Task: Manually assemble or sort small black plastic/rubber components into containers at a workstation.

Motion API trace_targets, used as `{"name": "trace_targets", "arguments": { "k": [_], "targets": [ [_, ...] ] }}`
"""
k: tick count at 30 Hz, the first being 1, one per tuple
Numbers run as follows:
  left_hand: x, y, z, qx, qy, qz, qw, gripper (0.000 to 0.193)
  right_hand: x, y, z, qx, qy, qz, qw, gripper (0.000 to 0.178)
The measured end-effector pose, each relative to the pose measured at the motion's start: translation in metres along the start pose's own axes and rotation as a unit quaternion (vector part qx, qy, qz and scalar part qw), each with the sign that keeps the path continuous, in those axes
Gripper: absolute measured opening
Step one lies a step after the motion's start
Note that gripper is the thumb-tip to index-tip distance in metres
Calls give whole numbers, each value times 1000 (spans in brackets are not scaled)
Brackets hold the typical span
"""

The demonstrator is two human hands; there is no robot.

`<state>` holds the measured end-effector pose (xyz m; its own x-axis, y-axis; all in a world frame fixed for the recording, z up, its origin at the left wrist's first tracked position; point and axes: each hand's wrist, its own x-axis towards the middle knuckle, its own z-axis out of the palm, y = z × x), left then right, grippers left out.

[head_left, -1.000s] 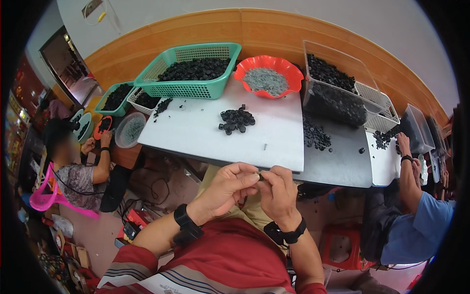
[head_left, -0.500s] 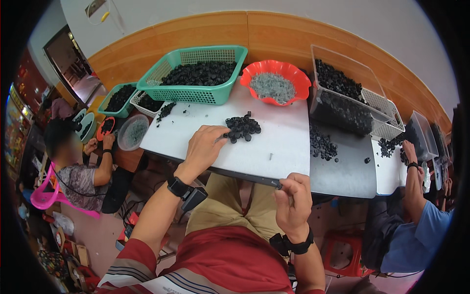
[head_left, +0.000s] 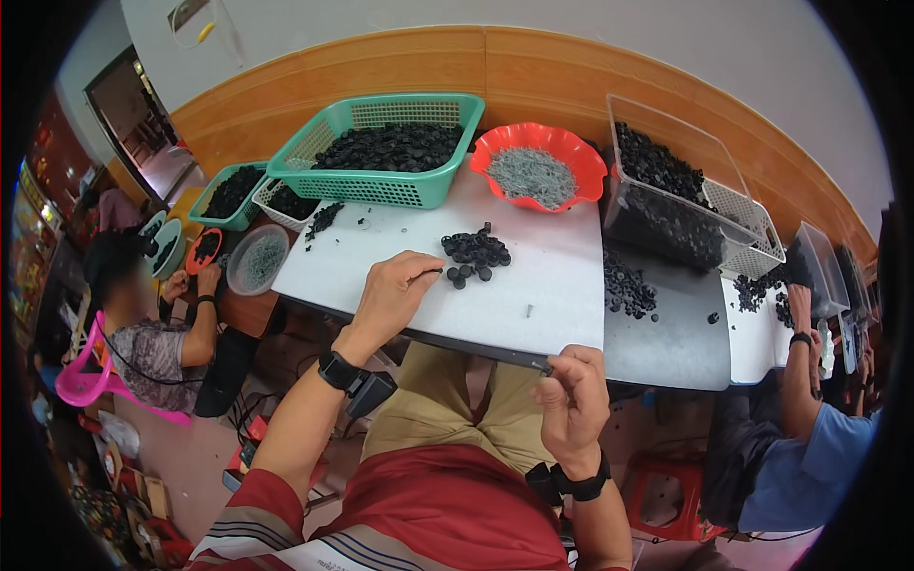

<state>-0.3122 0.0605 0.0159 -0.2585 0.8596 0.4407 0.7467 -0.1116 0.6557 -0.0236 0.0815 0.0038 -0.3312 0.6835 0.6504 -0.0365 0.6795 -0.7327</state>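
My left hand (head_left: pixel 392 293) is closed in a pinch over the white board, with a small black part (head_left: pixel 433 272) between its fingertips. Just beyond it lies a pile of small round black parts (head_left: pixel 478 249), a few of them loose at its near side. My right hand (head_left: pixel 577 404) is raised at the near edge of the board. Its thumb and forefinger are pressed together on a tiny dark piece (head_left: pixel 546 370), whose kind I cannot make out. A single small grey pin-like piece (head_left: pixel 529 310) sits on the white board (head_left: pixel 381 243) between my hands.
At the back stand a green basket (head_left: pixel 381 188) of black parts and a red scalloped bowl (head_left: pixel 592 176) of grey pin-like pieces. A clear bin (head_left: pixel 666 224) of black parts is to the right. People work on the left (head_left: pixel 157 352) and right (head_left: pixel 809 457).
My left hand has drawn slightly back from the pile, a small black part in its pinch. Several parts now lie looser on the pile's near side. My right hand keeps its pinch.
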Motion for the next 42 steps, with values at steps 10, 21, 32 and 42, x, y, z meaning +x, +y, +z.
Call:
{"name": "trace_targets", "arguments": {
  "k": [10, 21, 32, 42],
  "targets": [
    [-1, 0, 4, -89, -21, -126, 988, 26, -3, 1, 1, 18, 2, 23, 1000, 17],
    [-5, -2, 7, -264, -1, -152, 953, 32, -4, 6, 2, 49, 9, 41, 998, 17],
    [-14, 7, -4, -518, 10, -203, 831, 24, 0, 10, 6, 72, 9, 36, 997, 17],
    [-24, 11, -7, -632, -19, -223, 742, 26, 3, 9, 6, 62, -33, 22, 997, 17]
  ]
}}
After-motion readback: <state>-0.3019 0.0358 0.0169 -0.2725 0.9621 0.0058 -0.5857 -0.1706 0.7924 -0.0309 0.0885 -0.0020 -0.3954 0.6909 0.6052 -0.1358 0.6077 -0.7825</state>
